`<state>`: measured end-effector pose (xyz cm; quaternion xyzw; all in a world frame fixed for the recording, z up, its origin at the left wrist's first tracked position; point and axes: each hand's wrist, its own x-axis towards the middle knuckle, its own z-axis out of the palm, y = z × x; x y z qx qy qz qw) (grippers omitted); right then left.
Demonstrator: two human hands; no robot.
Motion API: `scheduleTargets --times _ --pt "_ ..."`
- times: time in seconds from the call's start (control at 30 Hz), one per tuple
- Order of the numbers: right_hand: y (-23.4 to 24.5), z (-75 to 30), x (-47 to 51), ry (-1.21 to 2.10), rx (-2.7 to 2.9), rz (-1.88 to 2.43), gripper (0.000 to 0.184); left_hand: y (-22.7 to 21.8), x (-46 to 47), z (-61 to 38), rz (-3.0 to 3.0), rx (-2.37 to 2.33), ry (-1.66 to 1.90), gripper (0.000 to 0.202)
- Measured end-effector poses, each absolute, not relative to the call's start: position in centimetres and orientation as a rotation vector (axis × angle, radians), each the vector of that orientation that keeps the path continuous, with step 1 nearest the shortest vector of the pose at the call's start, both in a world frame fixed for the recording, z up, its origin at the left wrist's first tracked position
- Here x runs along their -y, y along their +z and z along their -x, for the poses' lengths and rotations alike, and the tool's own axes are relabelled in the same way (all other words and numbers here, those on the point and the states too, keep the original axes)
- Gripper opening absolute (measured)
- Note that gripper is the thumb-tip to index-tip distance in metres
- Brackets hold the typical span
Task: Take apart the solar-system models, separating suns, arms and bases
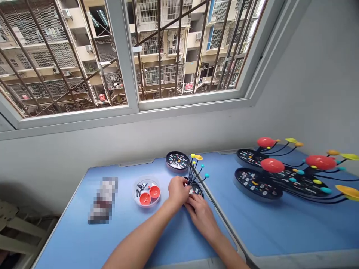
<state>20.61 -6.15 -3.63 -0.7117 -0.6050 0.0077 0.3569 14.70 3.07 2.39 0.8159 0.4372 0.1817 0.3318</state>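
Observation:
On the blue table (117, 239) both my hands rest on a small black round base (196, 189) with thin black arms that end in little yellow and teal balls (198, 157). My left hand (177, 190) is closed, fingers pinched at the foot of the arms. My right hand (199, 212) curls round the near rim of the same base. A clear round dish (146, 192) with two red half-spheres and small black parts sits just left of my left hand. A second black printed disc (177, 160) lies behind the hands.
Three assembled models with red balls and coloured arms (283, 172) stand on the adjoining blue table at the right. A blurred-out packet (103, 200) lies at the left. A grey wall and a barred window rise behind; a pale chair (12, 224) sits far left.

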Motion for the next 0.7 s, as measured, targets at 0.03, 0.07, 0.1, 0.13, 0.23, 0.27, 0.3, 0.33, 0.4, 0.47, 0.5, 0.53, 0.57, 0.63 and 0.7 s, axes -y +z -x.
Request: scheduleTargets --times 0.03,0.07,0.1,0.13,0.23,0.27,0.3,0.33,0.4,0.47,0.5,0.53,0.57,0.63,0.7 --pt "-3.7 -20.6 6.1 0.024 1.56 1.84 0.024 2.5 -3.1 -14.8 -2.127 -1.132 0.502 0.019" --pt "-3.7 -20.6 6.1 0.027 1.557 1.84 0.024 2.6 -3.1 -14.8 -2.114 -1.113 0.541 0.017" --pt "-3.7 -20.6 6.1 0.028 1.552 1.837 0.024 2.9 -3.2 -14.8 -2.094 -1.086 0.591 0.016" --pt "-3.8 -20.6 6.1 0.027 1.547 1.831 0.024 3.3 -3.1 -14.8 -2.062 -1.052 0.643 0.015" --pt "-3.8 -20.7 5.9 0.04 1.521 1.803 0.026 5.1 -2.9 -14.0 -1.923 -0.933 0.765 0.013" --pt "-3.8 -20.7 5.9 0.058 1.511 1.791 0.027 5.8 -2.8 -13.5 -1.868 -0.896 0.787 0.012" --pt "-3.6 -20.7 6.0 0.089 1.498 1.776 0.027 6.4 -2.5 -12.9 -1.814 -0.863 0.8 0.011" --pt "-3.4 -20.8 6.1 0.132 1.472 1.755 0.026 6.8 -2.3 -12.2 -1.762 -0.838 0.806 0.01" --pt "-2.5 -20.6 6.5 0.256 1.355 1.696 0.023 7.1 -1.6 -10.7 -1.664 -0.809 0.795 0.01" --pt "-1.4 -20.2 7.1 0.436 1.165 1.603 0.023 6.6 -0.9 -9.0 -1.566 -0.791 0.743 0.012" --pt "-0.8 -19.8 7.5 0.533 1.068 1.546 0.025 6.1 -0.5 -8.2 -1.517 -0.784 0.711 0.014" --pt "-0.2 -19.4 7.8 0.624 0.986 1.484 0.029 5.5 0.0 -7.5 -1.472 -0.783 0.68 0.016" --pt "0.4 -18.9 8.1 0.705 0.929 1.424 0.031 4.9 0.4 -6.8 -1.435 -0.788 0.653 0.017" --pt "1.2 -17.9 8.4 0.821 0.878 1.335 0.032 3.9 1.2 -5.5 -1.381 -0.821 0.62 0.018" --pt "1.6 -16.9 8.4 0.897 0.884 1.306 0.031 3.3 2.0 -4.4 -1.344 -0.864 0.584 0.019"
